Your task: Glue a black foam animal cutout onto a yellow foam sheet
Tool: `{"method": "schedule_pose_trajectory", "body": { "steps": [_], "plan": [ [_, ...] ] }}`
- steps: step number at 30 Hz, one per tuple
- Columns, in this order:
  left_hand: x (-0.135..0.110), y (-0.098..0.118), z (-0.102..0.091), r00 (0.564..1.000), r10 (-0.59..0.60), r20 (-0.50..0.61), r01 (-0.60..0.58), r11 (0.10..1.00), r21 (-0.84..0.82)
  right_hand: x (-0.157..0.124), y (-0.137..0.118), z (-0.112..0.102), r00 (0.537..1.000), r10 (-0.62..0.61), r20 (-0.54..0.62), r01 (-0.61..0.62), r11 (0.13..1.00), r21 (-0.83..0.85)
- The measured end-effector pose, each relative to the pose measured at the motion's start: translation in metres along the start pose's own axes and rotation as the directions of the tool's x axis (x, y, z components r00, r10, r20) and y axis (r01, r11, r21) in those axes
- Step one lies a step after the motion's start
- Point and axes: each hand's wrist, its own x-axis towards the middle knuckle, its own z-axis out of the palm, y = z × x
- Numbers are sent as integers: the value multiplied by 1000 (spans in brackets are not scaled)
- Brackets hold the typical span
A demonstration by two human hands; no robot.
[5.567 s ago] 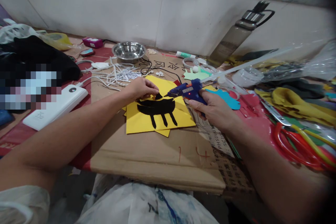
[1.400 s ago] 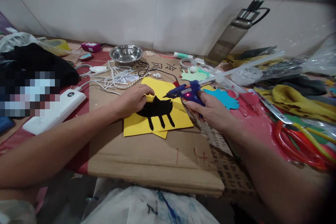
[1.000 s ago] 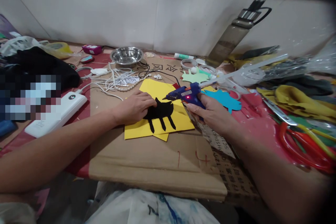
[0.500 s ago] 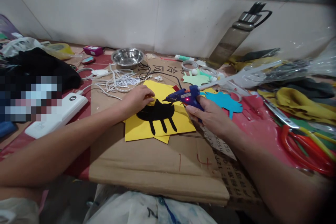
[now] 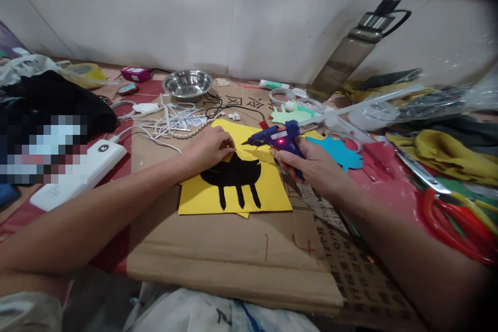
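Main risk, as I judge it remotely: a burn. The glue gun [image 5: 280, 134] shows a red light [image 5: 280, 141], so probably hot, and its nozzle [image 5: 246, 142] aims toward nine o'clock, near the fingertips of the left hand [image 5: 213, 146]; a slip of the right hand [image 5: 307, 160] could bring tip to skin. Second: a stray drip on the yellow sheet [image 5: 274, 188], if glue oozes. Third: the black cut-out [image 5: 241, 172] skewing, if the left fingers drag its edge.

Grip: right hand wrapped around the glue gun; left thumb and fingertips close together at the cut-out's eleven o'clock edge, but I can't make out whether anything is pinched.

Cut-out lies on the yellow sheet, slightly toward seven o'clock of my view's centre. Looks flat, matte, rounded body, three pointed legs toward six o'clock, notched end at two.
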Motion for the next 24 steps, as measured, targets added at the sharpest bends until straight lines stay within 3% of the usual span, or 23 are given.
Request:
{"method": "schedule_pose_trajectory", "body": {
  "steps": [3, 8, 12, 18, 24],
  "plan": [
    [-2, 2, -2, 1000, -16, 4, 16, 1000, -26, 1, -4, -1, 984, 154, 92, -171, 962, 212],
    [-7, 6, -3, 999, -38, -3, 38, 999, -14, 3, -5, -7, 952, 164, 260, -273, 838, 473],
    [-8, 13, -1, 997, -69, 23, 68, 998, 12, 7, -1, -9, 944, 169, 285, -297, 813, 501],
    [-5, 26, -1, 953, -298, 54, 301, 952, -63, 13, 6, -6, 951, 167, 260, -281, 816, 504],
    [-1, 27, -1, 938, -338, 79, 345, 930, -123, 19, 13, -10, 954, 152, 258, -263, 836, 482]
  ]
}}
